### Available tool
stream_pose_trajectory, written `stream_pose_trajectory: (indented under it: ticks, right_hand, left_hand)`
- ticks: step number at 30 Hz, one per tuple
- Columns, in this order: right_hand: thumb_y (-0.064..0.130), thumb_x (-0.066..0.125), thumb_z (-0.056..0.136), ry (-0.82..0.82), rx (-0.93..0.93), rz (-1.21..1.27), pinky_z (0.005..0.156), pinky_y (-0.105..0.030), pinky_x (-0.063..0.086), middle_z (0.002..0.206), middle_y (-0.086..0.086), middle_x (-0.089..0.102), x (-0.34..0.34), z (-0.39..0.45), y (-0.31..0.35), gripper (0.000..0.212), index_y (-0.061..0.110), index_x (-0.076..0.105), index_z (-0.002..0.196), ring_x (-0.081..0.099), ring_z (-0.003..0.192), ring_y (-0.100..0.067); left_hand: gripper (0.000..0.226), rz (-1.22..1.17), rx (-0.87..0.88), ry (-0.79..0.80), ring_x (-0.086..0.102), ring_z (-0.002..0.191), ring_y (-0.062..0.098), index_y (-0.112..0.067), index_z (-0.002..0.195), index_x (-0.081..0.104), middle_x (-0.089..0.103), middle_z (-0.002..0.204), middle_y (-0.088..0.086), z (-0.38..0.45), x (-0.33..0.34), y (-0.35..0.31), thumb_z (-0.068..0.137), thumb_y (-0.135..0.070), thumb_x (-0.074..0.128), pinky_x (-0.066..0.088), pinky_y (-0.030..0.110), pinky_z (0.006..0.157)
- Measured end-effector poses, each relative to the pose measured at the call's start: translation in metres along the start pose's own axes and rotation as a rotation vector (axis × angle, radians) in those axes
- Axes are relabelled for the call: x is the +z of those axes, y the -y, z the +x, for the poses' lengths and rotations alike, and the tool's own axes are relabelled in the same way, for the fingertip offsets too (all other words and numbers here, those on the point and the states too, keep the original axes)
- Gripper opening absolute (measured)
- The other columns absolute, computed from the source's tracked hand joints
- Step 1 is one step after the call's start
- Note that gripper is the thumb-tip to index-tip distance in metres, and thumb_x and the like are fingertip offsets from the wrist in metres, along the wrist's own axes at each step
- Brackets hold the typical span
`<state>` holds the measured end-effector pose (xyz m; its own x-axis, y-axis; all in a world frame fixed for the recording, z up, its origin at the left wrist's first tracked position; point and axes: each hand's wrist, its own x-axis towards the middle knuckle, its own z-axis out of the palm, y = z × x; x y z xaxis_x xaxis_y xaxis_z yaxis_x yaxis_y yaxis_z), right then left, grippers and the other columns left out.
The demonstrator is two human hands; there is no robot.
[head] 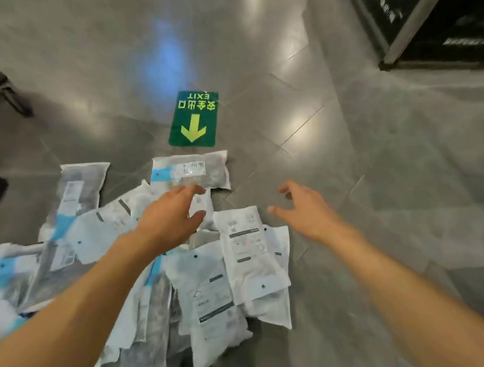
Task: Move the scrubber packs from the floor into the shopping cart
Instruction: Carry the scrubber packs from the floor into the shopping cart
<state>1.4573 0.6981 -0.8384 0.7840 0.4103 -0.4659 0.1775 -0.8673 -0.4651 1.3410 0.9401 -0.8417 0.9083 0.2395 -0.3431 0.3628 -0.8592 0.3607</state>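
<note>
Grey tiled floor (348,146) under white-and-blue scrubber packs (202,287); left hand (169,218), right hand (303,207), both grips apart.

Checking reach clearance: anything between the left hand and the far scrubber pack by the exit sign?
Nothing visible. The left hand hangs open over the pile, fingers at the near edge of the far scrubber pack, which has nothing lying on it. The shopping cart isn't in view.

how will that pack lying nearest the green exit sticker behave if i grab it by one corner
The pack looks like a thin, glossy plastic pouch, so it will probably sag and flop rather than stay flat. The shiny film may slip in a light pinch. It lies flat with dark, soft-looking contents, so it is likely light. The left hand hovers near it, open.
</note>
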Motion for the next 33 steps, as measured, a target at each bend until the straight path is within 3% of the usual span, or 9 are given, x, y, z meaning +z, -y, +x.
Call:
stream_pose_trajectory:
  ticks: [6,11,15,19,22,25,28,30,33]
  right_hand:
    - [0.058,0.067,0.089,-0.027,0.027,-0.027,0.109,-0.049,0.043,0.143,-0.002,0.056,0.091,0.071,-0.059,0.066,0.022,0.049,0.141,0.052,0.131,-0.024]
    - [0.055,0.072,0.088,0.029,0.117,0.095,0.093,-0.035,0.045,0.134,-0.007,0.057,0.138,0.101,-0.075,0.072,0.012,0.046,0.140,0.054,0.125,-0.027]
    - [0.050,0.081,0.082,0.095,0.195,0.349,0.076,-0.031,0.054,0.116,-0.003,0.070,0.164,0.111,-0.073,0.051,0.013,0.060,0.109,0.067,0.096,-0.019]
    - [0.061,0.092,0.056,0.111,0.272,0.468,0.091,-0.044,0.060,0.100,-0.004,0.078,0.179,0.118,-0.076,0.066,0.016,0.070,0.099,0.074,0.093,-0.024]
    - [0.057,0.096,0.039,0.116,0.310,0.562,0.089,-0.043,0.062,0.089,-0.001,0.081,0.185,0.118,-0.080,0.073,0.015,0.077,0.095,0.077,0.087,-0.023]
    - [0.030,0.099,0.058,0.135,0.322,0.684,0.087,-0.042,0.063,0.089,-0.004,0.081,0.186,0.116,-0.083,0.053,0.011,0.078,0.102,0.079,0.085,-0.022]
    - [0.015,0.096,0.065,0.108,0.306,0.757,0.079,-0.040,0.065,0.094,-0.008,0.081,0.180,0.116,-0.086,0.049,0.004,0.074,0.108,0.079,0.083,-0.024]
    - [0.009,0.092,0.070,0.086,0.284,0.771,0.068,-0.034,0.065,0.097,-0.009,0.080,0.169,0.111,-0.088,0.049,0.002,0.070,0.113,0.079,0.082,-0.023]
    - [0.007,0.090,0.073,0.064,0.250,0.792,0.075,-0.038,0.064,0.100,-0.008,0.080,0.145,0.092,-0.089,0.050,0.004,0.068,0.117,0.079,0.086,-0.023]
  left_hand:
    - [0.058,0.055,-0.034,0.146,0.059,0.119,0.027,-0.027,0.142,0.048,0.061,0.136,0.004,0.047,0.111,0.062,0.092,-0.054,0.063,0.051,0.045,0.100]
    - [0.079,0.022,-0.066,0.327,0.060,0.103,0.019,-0.021,0.127,0.055,0.064,0.120,-0.002,0.063,0.152,0.084,0.068,-0.066,0.083,0.052,0.038,0.095]
    - [0.097,0.072,-0.098,0.388,0.056,0.108,0.020,-0.024,0.119,0.046,0.053,0.121,-0.004,0.067,0.163,0.084,0.046,-0.068,0.092,0.051,0.039,0.097]
    - [0.099,0.131,-0.135,0.497,0.058,0.112,0.023,-0.027,0.123,0.048,0.060,0.125,-0.004,0.064,0.165,0.081,0.045,-0.067,0.092,0.050,0.044,0.101]
    - [0.083,0.108,-0.153,0.551,0.061,0.107,0.022,-0.023,0.119,0.057,0.064,0.116,-0.004,0.062,0.168,0.076,0.054,-0.060,0.093,0.052,0.040,0.099]
    - [0.058,-0.003,-0.116,0.595,0.066,0.098,0.018,-0.024,0.104,0.067,0.071,0.103,-0.005,0.061,0.172,0.073,0.059,-0.047,0.096,0.055,0.036,0.095]
    - [0.031,-0.070,-0.079,0.609,0.069,0.089,0.014,-0.029,0.082,0.070,0.072,0.087,-0.014,0.061,0.171,0.073,0.064,-0.035,0.095,0.056,0.030,0.088]
    - [0.025,-0.111,-0.052,0.608,0.071,0.088,0.013,-0.031,0.078,0.073,0.074,0.083,-0.017,0.060,0.166,0.074,0.066,-0.031,0.094,0.056,0.030,0.090]
    - [0.022,-0.209,-0.035,0.574,0.072,0.089,0.011,-0.033,0.081,0.074,0.076,0.088,-0.016,0.051,0.147,0.071,0.071,-0.025,0.092,0.057,0.034,0.094]
